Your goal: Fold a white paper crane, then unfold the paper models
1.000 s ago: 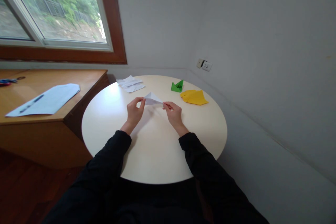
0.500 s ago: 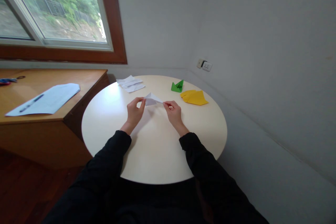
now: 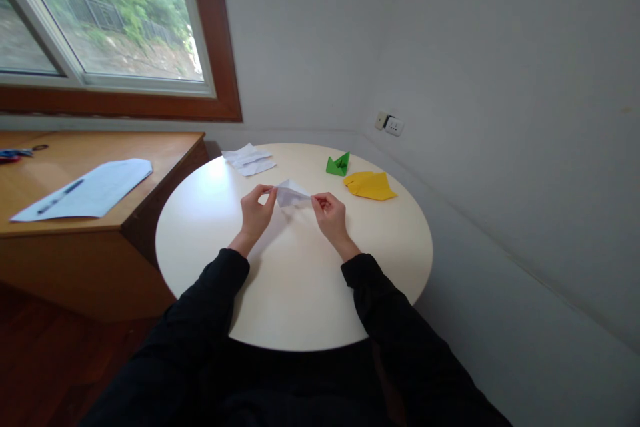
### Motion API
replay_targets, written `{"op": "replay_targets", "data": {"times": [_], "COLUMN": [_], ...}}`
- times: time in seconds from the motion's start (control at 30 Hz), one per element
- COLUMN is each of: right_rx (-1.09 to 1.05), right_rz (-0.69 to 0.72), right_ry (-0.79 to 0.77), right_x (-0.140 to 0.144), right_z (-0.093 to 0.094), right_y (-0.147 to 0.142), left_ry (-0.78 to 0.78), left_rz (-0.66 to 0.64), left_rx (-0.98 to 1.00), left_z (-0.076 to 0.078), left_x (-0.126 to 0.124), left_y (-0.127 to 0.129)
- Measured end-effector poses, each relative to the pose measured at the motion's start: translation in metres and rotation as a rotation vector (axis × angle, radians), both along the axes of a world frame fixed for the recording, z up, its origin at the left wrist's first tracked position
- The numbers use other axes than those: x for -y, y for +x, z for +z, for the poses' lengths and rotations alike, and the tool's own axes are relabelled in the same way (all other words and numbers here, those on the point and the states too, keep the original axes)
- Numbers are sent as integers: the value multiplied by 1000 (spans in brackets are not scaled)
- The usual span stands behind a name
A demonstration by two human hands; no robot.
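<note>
So the folded paper [image 3: 293,195] sits between the two hands, left hand [image 3: 257,208] at its left end, right hand [image 3: 331,215] at its right, all over the table [image 3: 295,293]. Behind it and off to the left there's a bunch of loose papers [image 3: 250,161] near the far edge. Behind and to the right you've got a paper figure [image 3: 339,165], with a paper piece [image 3: 371,186] just beside that, a bit further right and nearer. Left of the table is a desk [image 3: 173,147]: big sheet [image 3: 113,180] by its front edge, pen [image 3: 61,197] on top. Window's [image 3: 135,20] above the desk, wall socket [image 3: 395,126] behind the table, right side.
</note>
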State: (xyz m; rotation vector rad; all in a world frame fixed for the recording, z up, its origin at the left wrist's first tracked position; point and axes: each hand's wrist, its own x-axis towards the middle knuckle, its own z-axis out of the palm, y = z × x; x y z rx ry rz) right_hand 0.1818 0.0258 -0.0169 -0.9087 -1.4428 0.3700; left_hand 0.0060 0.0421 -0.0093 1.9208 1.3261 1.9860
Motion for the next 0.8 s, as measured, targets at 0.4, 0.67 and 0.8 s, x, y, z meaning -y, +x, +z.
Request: {"op": "replay_targets", "data": {"times": [0.4,0.67,0.8], "right_rx": [83,-47,-83], "right_rz": [-36,-47,-45], "right_ry": [66,-8,-29], "right_x": [1,-2,-4], "right_z": [2,-1,-3], "right_y": [0,-1,-2], "left_ry": [-32,-9,-2], "left_rz": [-76,-64,-60], "left_rx": [108,71,74], "left_z": [-1,-1,-1], "left_x": [-3,-2,-2], "left_y": [0,0,1]}}
